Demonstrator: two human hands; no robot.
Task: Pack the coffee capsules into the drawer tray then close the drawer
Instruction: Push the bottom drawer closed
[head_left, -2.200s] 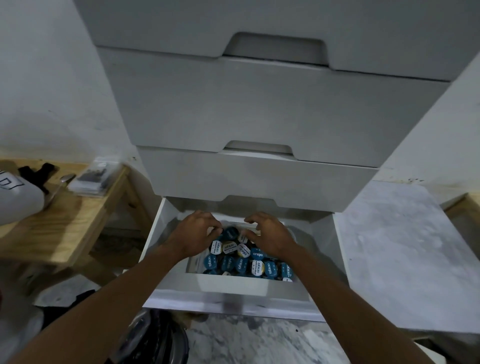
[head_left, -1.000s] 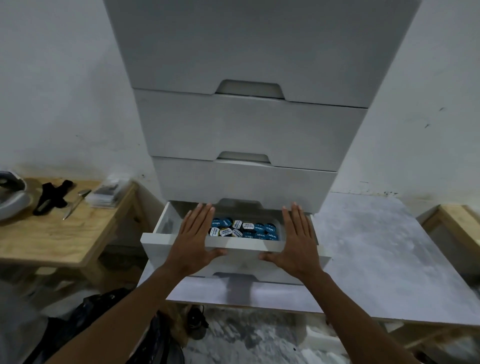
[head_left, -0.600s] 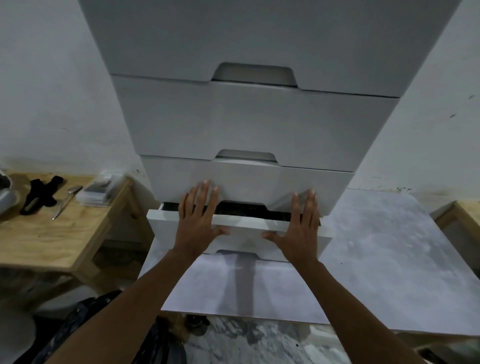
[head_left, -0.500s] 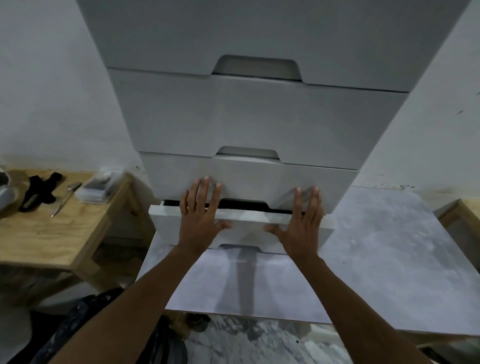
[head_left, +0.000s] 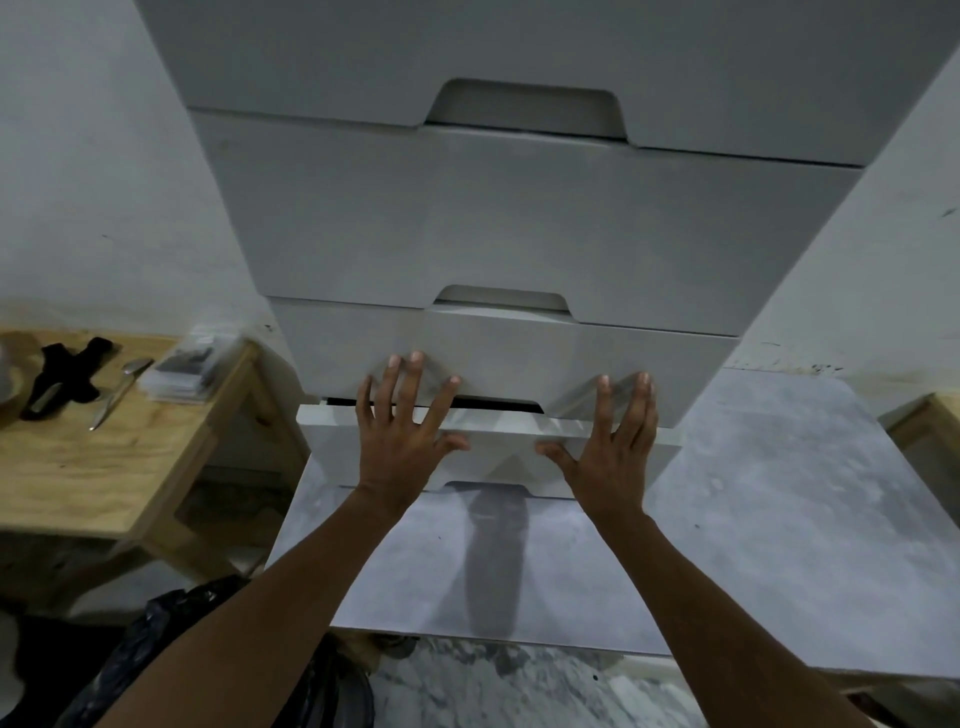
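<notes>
The bottom drawer (head_left: 498, 452) of the white cabinet (head_left: 519, 218) is nearly shut; only a thin dark gap is left between its top edge and the drawer above. The capsules and tray cannot be seen, being hidden inside. The drawer front lies directly beyond both palms, its long axis running left to right, and its face is turned toward the near side. The left hand (head_left: 400, 436) is laid flat on the left half of the front with fingers spread, nothing gripped; the right hand (head_left: 613, 447) is laid likewise on the right half. Neither hand is clearly nearer. A straight, even push toward the far side is judged to be what remains.
</notes>
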